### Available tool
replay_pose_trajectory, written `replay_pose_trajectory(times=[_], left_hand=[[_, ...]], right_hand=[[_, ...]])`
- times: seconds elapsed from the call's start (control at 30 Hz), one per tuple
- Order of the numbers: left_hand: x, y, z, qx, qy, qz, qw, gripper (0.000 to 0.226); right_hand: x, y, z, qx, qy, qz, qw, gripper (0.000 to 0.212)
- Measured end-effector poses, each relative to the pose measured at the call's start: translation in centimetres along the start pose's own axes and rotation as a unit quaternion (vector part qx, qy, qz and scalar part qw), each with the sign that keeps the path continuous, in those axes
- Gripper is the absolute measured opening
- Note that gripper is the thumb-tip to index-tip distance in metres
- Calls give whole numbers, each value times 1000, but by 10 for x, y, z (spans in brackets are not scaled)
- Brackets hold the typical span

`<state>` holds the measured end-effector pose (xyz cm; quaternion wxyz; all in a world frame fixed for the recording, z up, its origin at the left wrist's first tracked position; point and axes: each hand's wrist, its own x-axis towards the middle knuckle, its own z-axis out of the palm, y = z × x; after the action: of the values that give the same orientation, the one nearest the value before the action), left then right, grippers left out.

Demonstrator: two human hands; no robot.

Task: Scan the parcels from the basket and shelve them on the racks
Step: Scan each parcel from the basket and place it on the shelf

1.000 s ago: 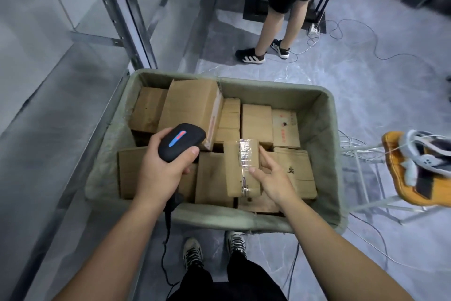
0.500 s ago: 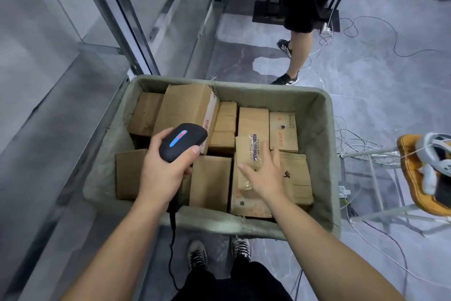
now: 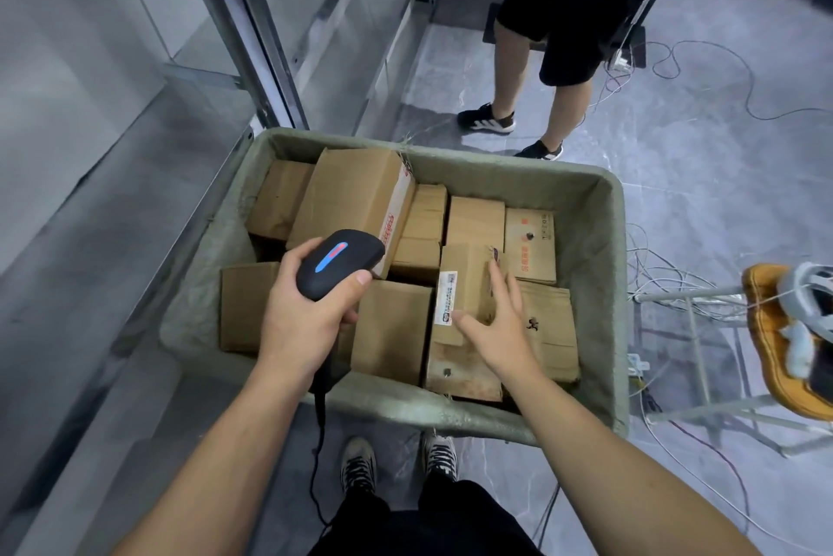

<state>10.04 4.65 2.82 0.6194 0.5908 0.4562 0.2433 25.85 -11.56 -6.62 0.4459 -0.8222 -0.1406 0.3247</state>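
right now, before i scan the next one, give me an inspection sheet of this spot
Surface: grey floor around the basket.
Job's things: basket full of cardboard parcels; labelled parcel on top, label up; scanner.
Clutter: orange stool at right, white device on it.
Hands: left hand grips the scanner; right hand lies flat on the labelled parcel.
Cables: scanner cable hangs below the left hand; loose cables on the floor at right.
Surroundings: metal rack at left; another person's legs beyond the basket.

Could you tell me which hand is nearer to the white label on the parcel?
The right hand: it rests on the labelled parcel, thumb beside the white label. The left hand holds the scanner off to the label's left.
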Motion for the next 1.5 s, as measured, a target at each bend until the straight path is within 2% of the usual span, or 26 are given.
replay_pose_trajectory(times=[0.17,0.4,0.63,0.8,0.93,1.1,1.27,1.4,1.5], left_hand=[[2,-1,2,0,-3,5,1000,67],[-3,2,15,-6,-19,0,1000,58],[-8,6,25,-11,-35,0,999,56],[-9,8,27,-12,-33,4,999,57],[-12,10,28,-17,-37,9,999,54],[-15,10,29,-22,-38,8,999,54],[-19,5,29,-19,-30,6,999,58],[-24,1,29,-18,-16,4,1000,70],[-27,-5,28,-21,-2,3,1000,70]], right_hand=[[1,9,-14,54,-11,-17,998,83],[-5,17,-30,8,19,-35,999,77],[-6,12,-28,-93,61,22,994,109],[0,9,-28,-202,119,43,971,100],[4,9,-32,-149,130,27,980,83],[2,7,-49,-53,95,22,994,72],[1,23,-47,65,4,64,996,75],[7,35,-41,161,-26,79,984,85],[11,40,-37,189,-48,80,978,89]])
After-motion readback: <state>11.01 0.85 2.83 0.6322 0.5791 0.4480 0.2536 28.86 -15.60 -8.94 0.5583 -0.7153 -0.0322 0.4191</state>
